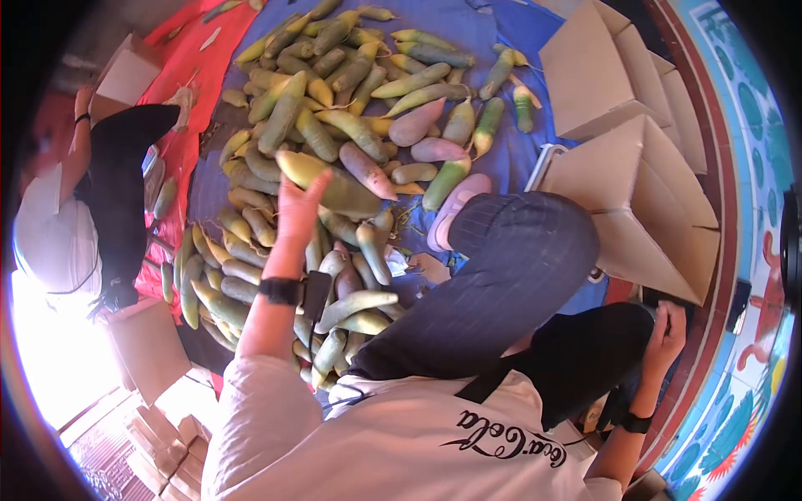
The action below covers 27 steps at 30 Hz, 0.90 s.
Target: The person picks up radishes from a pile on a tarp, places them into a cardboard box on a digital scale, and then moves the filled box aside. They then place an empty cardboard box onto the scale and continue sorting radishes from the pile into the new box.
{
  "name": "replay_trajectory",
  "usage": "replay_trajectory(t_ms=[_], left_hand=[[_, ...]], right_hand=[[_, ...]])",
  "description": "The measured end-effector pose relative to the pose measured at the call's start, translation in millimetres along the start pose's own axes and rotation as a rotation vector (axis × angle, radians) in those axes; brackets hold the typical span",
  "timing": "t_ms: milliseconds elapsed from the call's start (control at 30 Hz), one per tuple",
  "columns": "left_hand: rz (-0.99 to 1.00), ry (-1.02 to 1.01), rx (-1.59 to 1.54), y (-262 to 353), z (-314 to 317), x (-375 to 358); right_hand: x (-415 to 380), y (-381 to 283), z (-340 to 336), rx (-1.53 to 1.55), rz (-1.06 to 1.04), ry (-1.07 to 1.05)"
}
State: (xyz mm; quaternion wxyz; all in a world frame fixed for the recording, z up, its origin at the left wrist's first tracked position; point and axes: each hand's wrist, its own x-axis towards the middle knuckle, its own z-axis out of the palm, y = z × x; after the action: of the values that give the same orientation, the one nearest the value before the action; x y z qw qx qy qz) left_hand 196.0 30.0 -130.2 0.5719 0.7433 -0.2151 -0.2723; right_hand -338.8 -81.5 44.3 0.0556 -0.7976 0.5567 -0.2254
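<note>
My left hand [299,204] reaches over the pile and is closed round a large green radish [347,194] with a pale yellow end. Around it lie many green radishes, among them a pinkish one [366,169] just right of the held one. Beside my knee at the lower right, my right hand [666,334] hangs with curled fingers; whether they hold anything cannot be made out. Both wrists wear dark bands.
The pile lies on a blue sheet [501,25], with a red sheet [188,50] to its left. Open cardboard boxes [601,167] stand at the right. Another person [125,184] sits at the left near a box [129,71]. More cardboard [150,346] stands lower left.
</note>
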Motion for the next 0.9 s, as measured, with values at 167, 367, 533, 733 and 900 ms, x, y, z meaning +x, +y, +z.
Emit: replay_trajectory(t_ms=[167,367,533,733,900], left_hand=[[0.119,-0.339,-0.578,163,45,-42],[0.134,-0.774,-0.594,248,144,-121],[0.250,-1.044,-0.372,252,208,-137],[1.052,-0.932,0.580,211,268,-128],[1.113,-0.998,0.779,189,269,-131]], right_hand=[[28,-101,-28,0.191,-0.042,0.037],[48,-152,-27,0.184,-0.403,-0.047],[39,-100,-36,0.237,-0.118,-0.011],[66,-7,-77,0.189,0.153,0.050],[95,54,-63,0.040,0.138,-0.234]])
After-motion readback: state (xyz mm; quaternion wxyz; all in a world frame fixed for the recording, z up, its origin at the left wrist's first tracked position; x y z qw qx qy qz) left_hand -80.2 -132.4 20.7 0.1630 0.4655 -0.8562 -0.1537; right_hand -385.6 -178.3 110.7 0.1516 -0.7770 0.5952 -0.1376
